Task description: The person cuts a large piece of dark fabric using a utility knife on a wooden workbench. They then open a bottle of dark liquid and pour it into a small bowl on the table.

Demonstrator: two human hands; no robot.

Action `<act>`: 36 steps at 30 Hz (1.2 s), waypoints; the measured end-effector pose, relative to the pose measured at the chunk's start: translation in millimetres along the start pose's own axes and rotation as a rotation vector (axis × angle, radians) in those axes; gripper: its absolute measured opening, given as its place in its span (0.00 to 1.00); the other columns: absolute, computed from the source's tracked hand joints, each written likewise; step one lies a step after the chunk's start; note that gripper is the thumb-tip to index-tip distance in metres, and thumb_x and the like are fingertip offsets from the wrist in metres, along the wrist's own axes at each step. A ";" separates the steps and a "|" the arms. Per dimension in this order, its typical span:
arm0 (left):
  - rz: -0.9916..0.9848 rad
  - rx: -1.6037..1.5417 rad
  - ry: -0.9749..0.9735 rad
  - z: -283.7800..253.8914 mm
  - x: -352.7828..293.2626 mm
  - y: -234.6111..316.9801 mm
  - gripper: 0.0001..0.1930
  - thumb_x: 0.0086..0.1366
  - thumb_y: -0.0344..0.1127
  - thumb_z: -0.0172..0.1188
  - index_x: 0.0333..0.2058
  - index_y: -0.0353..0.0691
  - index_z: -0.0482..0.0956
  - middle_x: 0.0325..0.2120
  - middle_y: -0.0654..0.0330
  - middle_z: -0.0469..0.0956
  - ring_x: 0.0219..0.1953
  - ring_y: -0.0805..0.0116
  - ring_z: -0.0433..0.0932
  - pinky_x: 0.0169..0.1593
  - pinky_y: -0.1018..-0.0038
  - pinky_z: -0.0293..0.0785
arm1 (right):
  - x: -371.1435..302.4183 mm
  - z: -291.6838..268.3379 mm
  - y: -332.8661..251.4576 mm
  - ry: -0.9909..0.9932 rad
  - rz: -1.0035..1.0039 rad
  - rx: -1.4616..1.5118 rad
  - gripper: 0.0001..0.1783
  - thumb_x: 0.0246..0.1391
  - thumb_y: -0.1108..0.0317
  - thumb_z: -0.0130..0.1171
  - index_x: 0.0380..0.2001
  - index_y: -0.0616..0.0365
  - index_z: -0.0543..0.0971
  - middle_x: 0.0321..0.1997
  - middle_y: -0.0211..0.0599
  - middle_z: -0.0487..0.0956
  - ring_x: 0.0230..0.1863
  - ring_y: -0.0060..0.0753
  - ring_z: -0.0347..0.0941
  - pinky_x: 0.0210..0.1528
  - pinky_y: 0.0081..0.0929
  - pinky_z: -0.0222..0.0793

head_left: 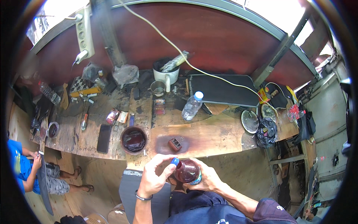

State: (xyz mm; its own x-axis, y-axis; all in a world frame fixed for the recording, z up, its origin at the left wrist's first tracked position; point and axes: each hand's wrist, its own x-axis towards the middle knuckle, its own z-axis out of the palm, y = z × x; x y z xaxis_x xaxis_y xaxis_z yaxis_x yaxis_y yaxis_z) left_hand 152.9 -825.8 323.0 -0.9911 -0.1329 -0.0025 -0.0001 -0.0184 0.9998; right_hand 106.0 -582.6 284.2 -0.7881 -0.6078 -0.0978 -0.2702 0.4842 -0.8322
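My right hand (207, 174) is wrapped round a plastic bottle (187, 171) of dark red liquid, tilted with its neck toward my left hand. Between thumb and fingers, my left hand (154, 173) pinches the blue bottle cap (175, 161) at the neck. Whether the cap is still seated there I cannot tell. Just beyond my hands, on the bench, lies a small reddish-brown block with square hollows (174, 144). To its left stands a round brown bowl (122, 143) holding something dark and glossy.
The wooden bench (209, 134) carries a clear water bottle (192, 106), a black phone (103, 138), a white pot (166, 76), a metal mug (157, 88), a dark flat panel (223, 89) and a black plastic bag (266, 132). At far left, another person (28, 164) holds a long dark strip.
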 end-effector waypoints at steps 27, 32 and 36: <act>0.267 0.114 -0.210 33.5 3.4 48.7 0.19 0.66 0.33 0.70 0.55 0.34 0.87 0.51 0.51 0.85 0.57 0.56 0.79 0.72 0.54 0.64 | 11.7 -72.0 -0.1 -0.399 -0.273 0.312 0.61 0.39 0.57 0.85 0.74 0.56 0.62 0.64 0.50 0.79 0.64 0.47 0.79 0.68 0.41 0.74; 0.426 -0.065 -0.241 -4.0 14.9 48.8 0.20 0.68 0.35 0.67 0.55 0.30 0.86 0.53 0.47 0.85 0.60 0.52 0.78 0.71 0.53 0.63 | 51.1 -62.3 -31.5 -0.760 -0.207 0.645 0.60 0.38 0.62 0.87 0.73 0.58 0.63 0.68 0.40 0.75 0.70 0.35 0.70 0.74 0.40 0.66; 0.489 -0.363 -0.311 -27.7 24.2 45.2 0.23 0.66 0.39 0.67 0.54 0.26 0.85 0.50 0.45 0.87 0.61 0.47 0.78 0.72 0.49 0.62 | 80.0 -56.8 -56.5 -1.009 -0.212 0.630 0.59 0.39 0.62 0.87 0.71 0.59 0.64 0.68 0.40 0.74 0.68 0.34 0.71 0.73 0.38 0.68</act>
State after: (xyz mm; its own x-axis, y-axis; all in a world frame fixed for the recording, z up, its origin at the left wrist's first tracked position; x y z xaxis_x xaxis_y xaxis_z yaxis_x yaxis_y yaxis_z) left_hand 132.6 -857.3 367.6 -0.8582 0.0794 0.5072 0.4480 -0.3668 0.8153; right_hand 26.8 -622.8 354.4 0.1019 -0.9920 -0.0751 0.1970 0.0941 -0.9759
